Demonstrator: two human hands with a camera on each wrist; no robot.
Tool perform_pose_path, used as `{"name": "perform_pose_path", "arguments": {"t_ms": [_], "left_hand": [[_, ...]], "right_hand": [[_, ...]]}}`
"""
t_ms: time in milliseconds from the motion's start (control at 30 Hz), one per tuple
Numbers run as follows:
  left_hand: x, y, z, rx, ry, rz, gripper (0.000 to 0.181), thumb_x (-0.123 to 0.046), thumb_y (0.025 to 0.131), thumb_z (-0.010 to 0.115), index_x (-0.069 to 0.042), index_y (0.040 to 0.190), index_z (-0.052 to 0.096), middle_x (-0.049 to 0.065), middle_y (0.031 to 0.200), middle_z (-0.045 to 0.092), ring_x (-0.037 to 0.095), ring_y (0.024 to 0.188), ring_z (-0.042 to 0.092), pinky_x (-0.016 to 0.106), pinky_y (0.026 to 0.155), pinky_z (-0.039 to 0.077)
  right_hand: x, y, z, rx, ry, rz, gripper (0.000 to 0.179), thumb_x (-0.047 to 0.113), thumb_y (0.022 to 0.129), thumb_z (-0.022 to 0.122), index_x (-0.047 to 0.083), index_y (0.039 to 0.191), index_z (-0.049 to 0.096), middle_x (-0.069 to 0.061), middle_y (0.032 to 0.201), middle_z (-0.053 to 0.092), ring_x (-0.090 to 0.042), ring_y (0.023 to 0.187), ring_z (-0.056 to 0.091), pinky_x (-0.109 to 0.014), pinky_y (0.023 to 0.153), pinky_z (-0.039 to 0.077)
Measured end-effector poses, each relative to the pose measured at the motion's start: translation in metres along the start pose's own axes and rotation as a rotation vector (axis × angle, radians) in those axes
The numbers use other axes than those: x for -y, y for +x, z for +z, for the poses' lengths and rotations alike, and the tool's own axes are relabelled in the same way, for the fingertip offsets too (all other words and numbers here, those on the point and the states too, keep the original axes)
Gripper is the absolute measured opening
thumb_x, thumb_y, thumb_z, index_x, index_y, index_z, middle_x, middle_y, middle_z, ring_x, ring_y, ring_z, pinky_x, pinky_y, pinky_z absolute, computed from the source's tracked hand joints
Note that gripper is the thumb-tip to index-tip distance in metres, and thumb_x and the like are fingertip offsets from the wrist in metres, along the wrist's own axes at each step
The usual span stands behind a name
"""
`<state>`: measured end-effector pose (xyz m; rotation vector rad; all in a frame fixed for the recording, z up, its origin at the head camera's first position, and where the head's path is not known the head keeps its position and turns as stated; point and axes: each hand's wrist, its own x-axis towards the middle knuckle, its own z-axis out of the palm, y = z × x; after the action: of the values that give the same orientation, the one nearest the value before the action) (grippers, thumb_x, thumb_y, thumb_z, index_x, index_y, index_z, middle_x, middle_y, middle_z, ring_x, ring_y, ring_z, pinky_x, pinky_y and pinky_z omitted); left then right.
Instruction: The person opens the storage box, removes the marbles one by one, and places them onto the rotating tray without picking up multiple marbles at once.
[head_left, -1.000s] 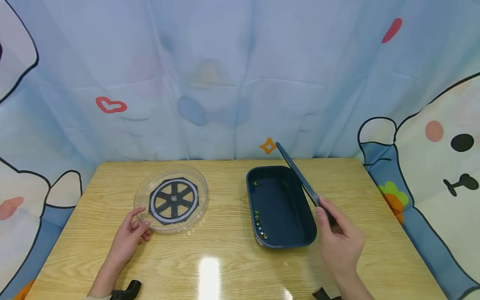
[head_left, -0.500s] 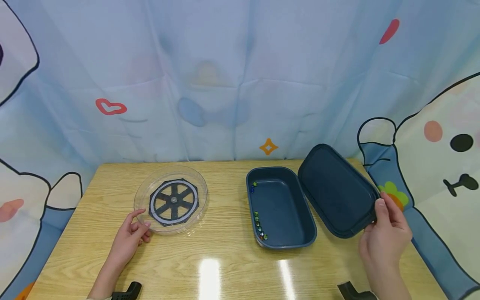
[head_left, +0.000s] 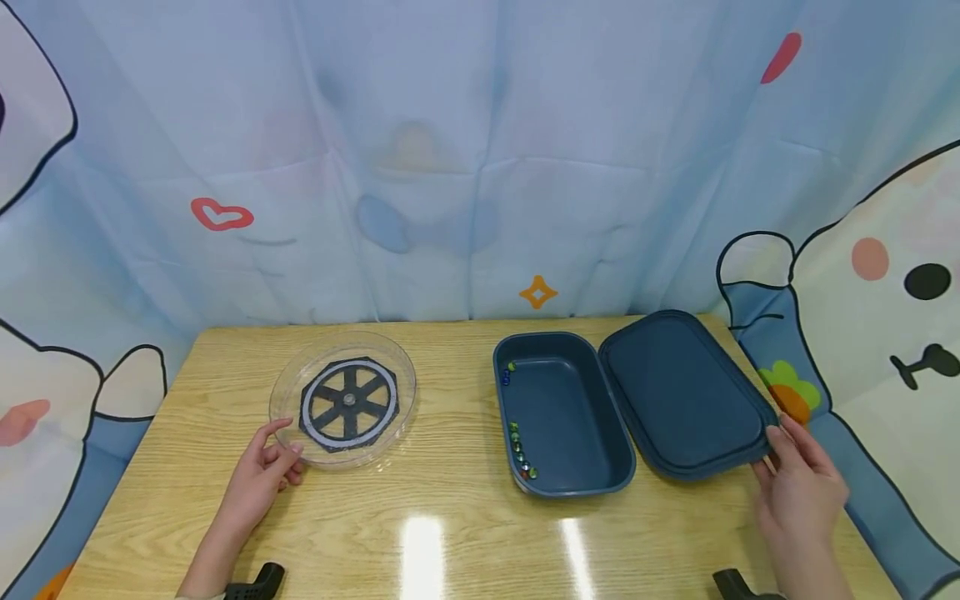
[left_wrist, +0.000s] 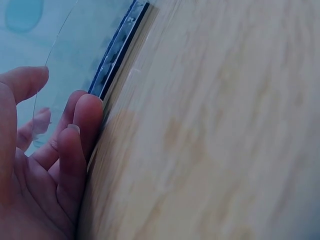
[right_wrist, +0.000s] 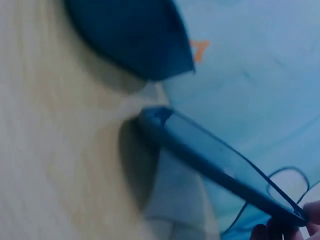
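Note:
A blue lid lies tilted at the right, its far end low beside the container. My right hand pinches its near right corner, thumb on top; in the right wrist view the lid shows edge-on above the table. Beside it stands a blue rectangular container, uncovered, with several small marbles along its left side. At the left is a clear round dish with a dark six-spoked wheel shape in it. My left hand holds the dish's near left rim, fingers round the clear wall.
A wooden table bears everything, with light glare near its front. Behind and at both sides hangs a pale blue printed curtain. The container sits right against the lid's left edge.
My right hand has carried the lid rightward off the container's right side, turning it from edge-on to nearly flat and lowering it. The left hand and dish have stayed put.

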<state>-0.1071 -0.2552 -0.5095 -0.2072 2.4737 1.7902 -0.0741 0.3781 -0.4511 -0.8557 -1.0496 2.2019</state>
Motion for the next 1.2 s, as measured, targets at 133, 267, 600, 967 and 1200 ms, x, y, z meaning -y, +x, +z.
{"name": "perform_pose_path", "arguments": {"t_ms": [133,267,600,967,1200], "left_hand": [[-0.001,0.001,0.0,0.013,-0.008,-0.009,0.053,-0.021,0.103,0.056,-0.006,0.149,0.033,0.012,0.083,0.066,0.016,0.068,0.063,0.026,0.059,0.048],[-0.003,0.002,0.001,0.012,-0.017,-0.022,0.055,-0.018,0.103,0.058,-0.006,0.15,0.032,0.013,0.084,0.066,0.017,0.068,0.064,0.026,0.059,0.049],[-0.006,0.001,0.006,-0.012,-0.029,0.021,0.051,-0.011,0.101,0.057,-0.004,0.147,0.035,0.013,0.079,0.061,0.017,0.065,0.063,0.026,0.058,0.05],[0.0,0.0,0.006,-0.004,-0.071,0.05,0.05,-0.005,0.1,0.057,-0.004,0.146,0.037,0.011,0.076,0.059,0.016,0.063,0.061,0.027,0.058,0.052],[0.004,-0.004,0.002,-0.008,-0.076,0.082,0.049,-0.008,0.101,0.057,-0.004,0.145,0.036,0.01,0.076,0.061,0.015,0.064,0.062,0.027,0.059,0.053]], "right_hand": [[0.0,0.012,-0.014,-0.037,-0.198,0.039,0.049,-0.001,0.084,0.077,0.017,0.129,0.069,0.006,0.123,0.052,-0.003,0.08,0.066,-0.02,0.057,0.055],[-0.003,0.023,-0.025,-0.053,-0.353,0.067,0.054,0.001,0.084,0.078,0.021,0.133,0.066,0.012,0.118,0.058,0.002,0.093,0.063,-0.015,0.062,0.054],[-0.014,0.032,-0.038,-0.094,-0.578,0.048,0.054,0.003,0.087,0.075,0.019,0.137,0.062,0.021,0.095,0.061,0.001,0.108,0.055,-0.006,0.067,0.048],[-0.005,0.017,-0.019,-0.049,-0.615,-0.063,0.046,0.01,0.093,0.069,0.021,0.137,0.062,0.016,0.124,0.063,-0.007,0.132,0.042,-0.012,0.102,0.035],[0.003,-0.011,0.044,0.315,-0.706,-0.261,0.043,0.017,0.09,0.075,0.008,0.131,0.066,0.013,0.112,0.069,-0.001,0.103,0.061,-0.006,0.08,0.046]]}}
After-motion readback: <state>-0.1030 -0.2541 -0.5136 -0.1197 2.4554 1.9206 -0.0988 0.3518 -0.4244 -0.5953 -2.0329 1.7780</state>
